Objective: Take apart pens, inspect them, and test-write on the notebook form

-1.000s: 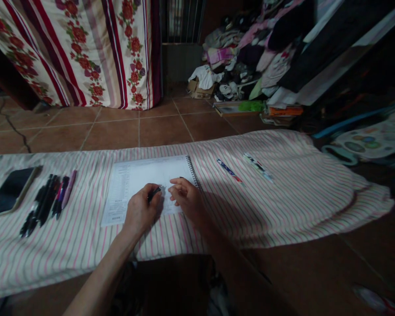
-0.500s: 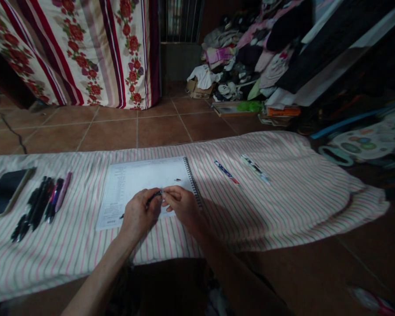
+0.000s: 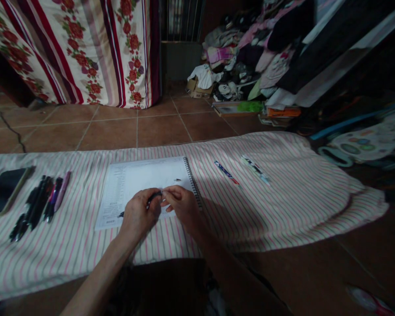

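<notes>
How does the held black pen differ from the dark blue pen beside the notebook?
The black pen is in the left hand; the dark blue pen lies on the striped cloth. The hand partly hides the black pen; the dark blue pen shows whole, with a reddish end. Both look slender.

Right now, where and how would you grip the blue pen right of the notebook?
I'd pinch the blue pen mid-barrel, across its width, from above, right hand coming from the near side. It's slim, lies flat on the striped cloth, slants far-left to near-right, and sits apart from the notebook and patterned pen.
</notes>
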{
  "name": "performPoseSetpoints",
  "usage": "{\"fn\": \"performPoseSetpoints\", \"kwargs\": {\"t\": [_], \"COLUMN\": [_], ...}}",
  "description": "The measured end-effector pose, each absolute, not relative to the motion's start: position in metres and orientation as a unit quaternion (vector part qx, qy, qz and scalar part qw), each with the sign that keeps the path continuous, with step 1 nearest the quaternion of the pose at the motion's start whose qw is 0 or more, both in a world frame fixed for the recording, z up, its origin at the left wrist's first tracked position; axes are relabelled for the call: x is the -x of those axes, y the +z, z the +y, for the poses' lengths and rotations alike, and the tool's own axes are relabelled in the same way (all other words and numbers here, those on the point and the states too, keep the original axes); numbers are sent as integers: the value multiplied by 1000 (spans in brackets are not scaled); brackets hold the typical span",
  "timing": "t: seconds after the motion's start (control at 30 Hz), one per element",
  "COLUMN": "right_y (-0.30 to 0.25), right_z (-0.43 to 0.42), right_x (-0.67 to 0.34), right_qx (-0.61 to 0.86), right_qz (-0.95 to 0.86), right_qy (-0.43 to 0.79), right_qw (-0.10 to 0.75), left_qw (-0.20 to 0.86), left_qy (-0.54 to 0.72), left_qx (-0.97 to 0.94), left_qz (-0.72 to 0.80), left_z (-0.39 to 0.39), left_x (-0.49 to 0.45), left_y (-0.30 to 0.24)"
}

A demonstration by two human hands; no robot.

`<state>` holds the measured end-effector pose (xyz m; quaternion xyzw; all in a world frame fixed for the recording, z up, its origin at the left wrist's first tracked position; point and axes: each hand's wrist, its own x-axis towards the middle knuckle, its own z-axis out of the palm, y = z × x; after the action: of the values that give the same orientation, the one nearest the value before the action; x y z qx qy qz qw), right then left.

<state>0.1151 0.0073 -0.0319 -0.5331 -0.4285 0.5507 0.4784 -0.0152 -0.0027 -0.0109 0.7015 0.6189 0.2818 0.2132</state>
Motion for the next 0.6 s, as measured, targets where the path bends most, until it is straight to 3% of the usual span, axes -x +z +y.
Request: {"fn": "performPoseSetpoints", "kwargs": {"t": [0.6], "right_y": [-25], "right_z": [10], "right_x": [-125], "right_qx": [534], "right_qz": [-414], "right_qy": [558], "right_qw": [482], "left_qw": [200], "left_qy": [263], "left_qx": [-714], "left_qz": [617], "left_z": [-1], "left_x": [19], "left_y": [-15]}}
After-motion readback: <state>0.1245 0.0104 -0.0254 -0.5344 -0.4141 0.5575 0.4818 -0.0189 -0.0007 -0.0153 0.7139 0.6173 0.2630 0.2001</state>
